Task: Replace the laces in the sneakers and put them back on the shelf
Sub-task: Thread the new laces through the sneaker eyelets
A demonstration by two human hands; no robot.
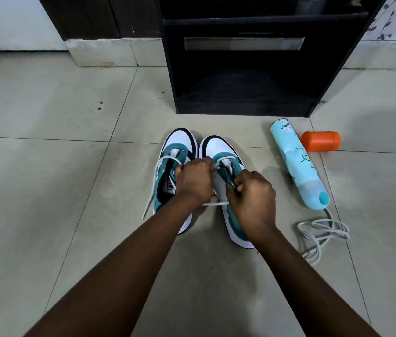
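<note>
A home, most likely an entry corner or bedroom edge. Pale glossy floor tiles (46,105) with thin grout lines and a few dark specks. At twelve o'clock, a low black shelf unit (245,76) of laminated board, standing directly on the floor, lower bay dark. At eleven o'clock, a dark wooden door frame (95,18) on a chipped white plinth. At two o'clock, floral wallpaper (393,18) with red and grey sprigs. At three o'clock, household odds lying on the tiles: a mint spray can (299,164), an orange cap (321,141), a loose white lace (321,234).
</note>
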